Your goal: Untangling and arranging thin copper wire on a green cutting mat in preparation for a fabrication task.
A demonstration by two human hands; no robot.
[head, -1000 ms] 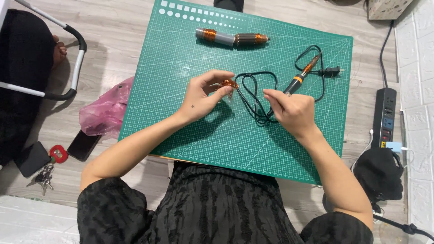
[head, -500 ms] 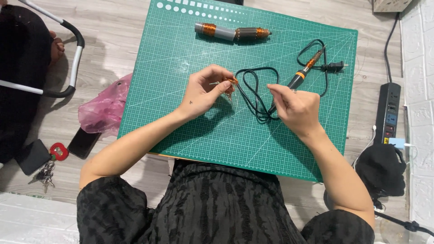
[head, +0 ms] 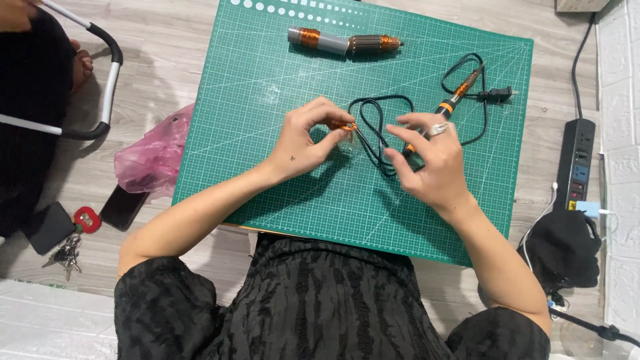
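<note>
Since the earlier shots the right hand (head: 433, 163) had lifted off the black cord (head: 373, 137) and spread its fingers, hovering just above the soldering iron (head: 450, 103) handle, grasping nothing as far as I could see. Left hand (head: 307, 137) was pinched tight on a small copper-coloured piece (head: 343, 125) right beside the cord loop, near the middle of the green cutting mat (head: 267, 100).

Risk-wise, I'd guess that tangled cord could snag a finger and drag the iron across the mat, or knock the little piece out of the pinch.

Iron lay flat on the mat's right part, long axis running diagonal, tip aimed up and to the right, away from the person, plug (head: 497, 95) just beside it. Grey tool with copper windings (head: 343, 42) sat well apart at the far edge.
</note>
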